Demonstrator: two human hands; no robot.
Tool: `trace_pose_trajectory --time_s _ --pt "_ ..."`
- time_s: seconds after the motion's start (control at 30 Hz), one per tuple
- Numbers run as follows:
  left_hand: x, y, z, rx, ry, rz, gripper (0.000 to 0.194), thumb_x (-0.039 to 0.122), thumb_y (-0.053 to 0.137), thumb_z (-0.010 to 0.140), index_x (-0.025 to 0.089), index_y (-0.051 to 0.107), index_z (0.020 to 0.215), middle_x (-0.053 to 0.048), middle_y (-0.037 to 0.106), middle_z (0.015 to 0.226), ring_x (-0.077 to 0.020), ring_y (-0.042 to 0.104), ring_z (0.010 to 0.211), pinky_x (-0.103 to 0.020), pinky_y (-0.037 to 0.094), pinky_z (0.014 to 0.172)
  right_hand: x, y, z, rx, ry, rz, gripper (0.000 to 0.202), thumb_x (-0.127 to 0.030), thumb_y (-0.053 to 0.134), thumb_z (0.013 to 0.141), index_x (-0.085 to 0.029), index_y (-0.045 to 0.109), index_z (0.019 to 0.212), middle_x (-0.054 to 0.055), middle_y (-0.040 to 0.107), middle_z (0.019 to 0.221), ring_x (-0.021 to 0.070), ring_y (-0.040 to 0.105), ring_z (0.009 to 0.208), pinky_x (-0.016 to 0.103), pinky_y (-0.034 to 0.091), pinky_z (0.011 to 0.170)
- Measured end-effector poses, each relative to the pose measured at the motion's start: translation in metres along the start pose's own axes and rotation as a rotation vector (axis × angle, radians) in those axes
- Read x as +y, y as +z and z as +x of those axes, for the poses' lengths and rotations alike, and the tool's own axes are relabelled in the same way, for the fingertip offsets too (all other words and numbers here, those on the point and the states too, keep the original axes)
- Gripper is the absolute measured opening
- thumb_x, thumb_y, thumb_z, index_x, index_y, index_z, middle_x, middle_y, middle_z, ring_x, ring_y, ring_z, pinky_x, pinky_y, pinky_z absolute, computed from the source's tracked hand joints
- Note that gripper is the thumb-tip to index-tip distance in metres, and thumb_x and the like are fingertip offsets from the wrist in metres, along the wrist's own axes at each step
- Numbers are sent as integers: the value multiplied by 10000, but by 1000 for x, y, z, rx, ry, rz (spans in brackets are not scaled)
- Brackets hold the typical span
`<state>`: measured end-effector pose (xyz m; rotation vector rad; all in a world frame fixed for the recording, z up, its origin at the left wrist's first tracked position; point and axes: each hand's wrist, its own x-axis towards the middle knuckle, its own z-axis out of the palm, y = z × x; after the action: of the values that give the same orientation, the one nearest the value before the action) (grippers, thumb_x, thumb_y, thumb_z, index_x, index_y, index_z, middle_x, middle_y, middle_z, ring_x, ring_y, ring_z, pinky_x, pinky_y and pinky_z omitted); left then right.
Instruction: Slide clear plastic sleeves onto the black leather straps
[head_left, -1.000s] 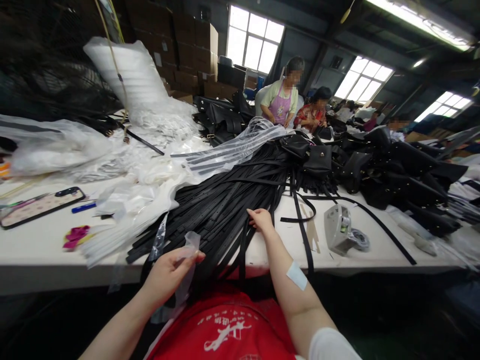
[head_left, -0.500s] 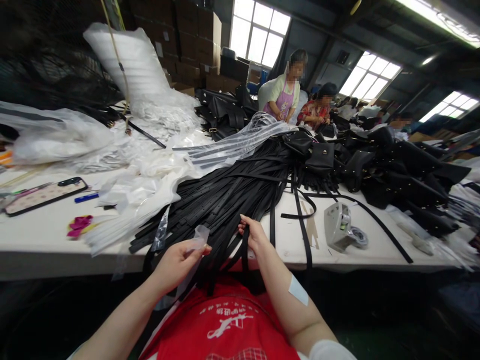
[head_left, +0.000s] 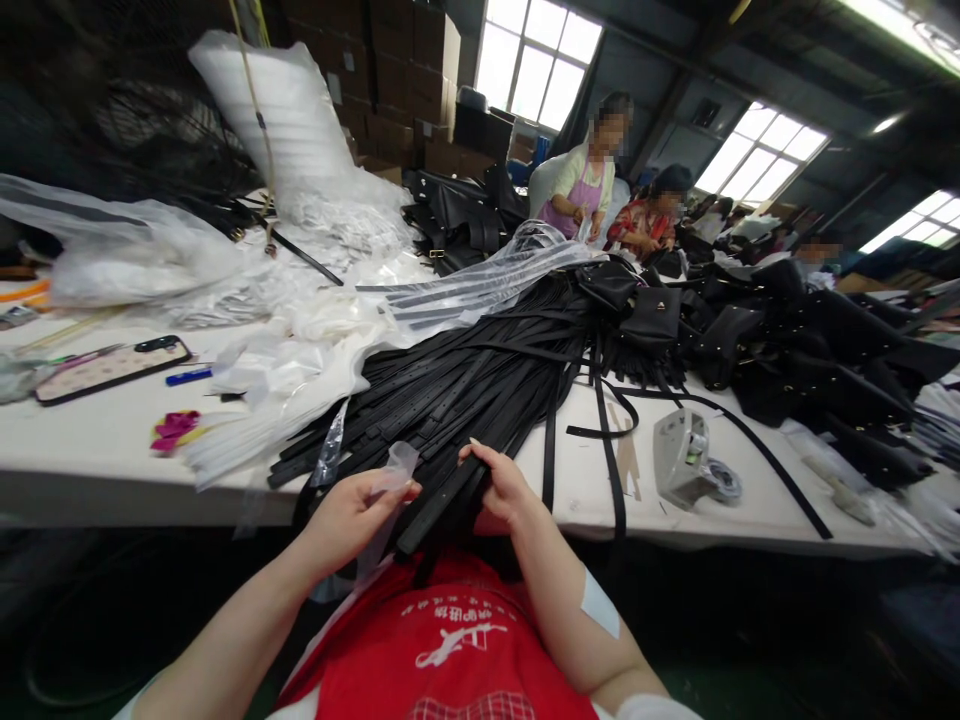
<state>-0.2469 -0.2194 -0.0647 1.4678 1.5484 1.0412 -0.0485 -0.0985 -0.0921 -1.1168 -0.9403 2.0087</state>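
My left hand (head_left: 358, 517) pinches a clear plastic sleeve (head_left: 400, 464), whose lower part trails below the fingers. To its right, my right hand (head_left: 499, 482) is closed on a black strap (head_left: 435, 510); the strap's end points down toward my red apron (head_left: 442, 640). Under and beyond both hands spreads a large pile of black straps (head_left: 465, 380), fanned from the table's front edge toward the back. Across the pile's far left side lie straps in clear sleeves (head_left: 480, 285).
White plastic sleeves (head_left: 247, 435), a phone (head_left: 112, 370) and a blue marker (head_left: 189, 377) lie left. A tape dispenser (head_left: 679, 455) stands right, before heaped black bags (head_left: 795, 340). Two people (head_left: 581, 190) work across the table.
My right hand has shifted slightly left and now has a strap drawn out, its end nearer to me. My left hand still holds the plastic sleeve. The camera view has turned a little left.
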Motion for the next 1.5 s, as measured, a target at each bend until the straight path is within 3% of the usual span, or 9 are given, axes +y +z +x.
trace_pose_trajectory --time_s 0.37,0.53,0.6,0.7,0.8,0.9,1.1,1.27,1.5 --pt "22 14 0 -365 -53 -268 368 491 566 855 190 762 779 -60 756 892 -223 670 855 -281 502 787 5 12 -8 -51 -169 -263 393 -520 693 722 -151 669 855 13 646 711 127 552 562 245 464 517" --pt "20 12 2 -334 -77 -238 450 543 543 860 159 764 778 -49 724 762 -186 640 746 -249 474 710 -14 -8 -15 541 -609 -608 618 -539 698 702 -141 570 1157 154 574 1233 279 482 1196 425 409 996" --pt "19 4 3 -268 -83 -222 460 547 543 861 148 762 793 -55 723 783 -190 641 772 -249 469 721 -22 -16 -23 732 -816 -691 568 -571 631 759 -133 588 1119 180 576 1222 288 488 1188 446 403 993" --pt "23 -2 3 -242 -32 -216 427 494 527 887 138 749 806 -53 717 800 -180 634 760 -245 464 706 -22 -15 -31 346 -561 -791 545 -645 430 864 -164 660 753 103 677 736 212 630 700 343 506 670" --pt "32 6 2 -302 93 -147 339 375 516 903 143 735 792 -47 708 811 -174 635 767 -246 471 723 -8 1 -27 -77 -55 -695 665 -719 371 845 -165 601 559 -3 467 355 100 397 308 236 314 360" --pt "36 20 -2 -351 205 72 262 235 496 883 173 724 769 -32 711 818 -179 642 812 -284 465 834 7 16 -16 -104 29 -449 535 -664 568 769 -152 602 615 -74 383 317 49 260 257 200 173 303" --pt "24 6 -10 -263 204 344 251 144 452 855 219 687 808 28 716 832 -156 645 851 -449 227 1130 6 13 -11 -151 1 -358 460 -554 746 650 -133 645 805 -20 599 491 80 509 379 160 321 347" --pt "7 -31 -19 -151 59 363 261 164 429 838 178 685 792 -15 704 806 -166 627 772 -298 457 863 -1 1 -18 -173 20 -221 470 -444 774 689 -138 665 1028 29 683 644 128 643 562 195 475 499" --pt "-6 -40 -32 -287 -44 399 251 163 455 818 181 697 749 -17 699 778 -154 628 726 -215 426 688 -9 0 -29 -282 -136 2 264 -257 717 748 -166 702 995 51 728 915 154 664 765 233 530 650"
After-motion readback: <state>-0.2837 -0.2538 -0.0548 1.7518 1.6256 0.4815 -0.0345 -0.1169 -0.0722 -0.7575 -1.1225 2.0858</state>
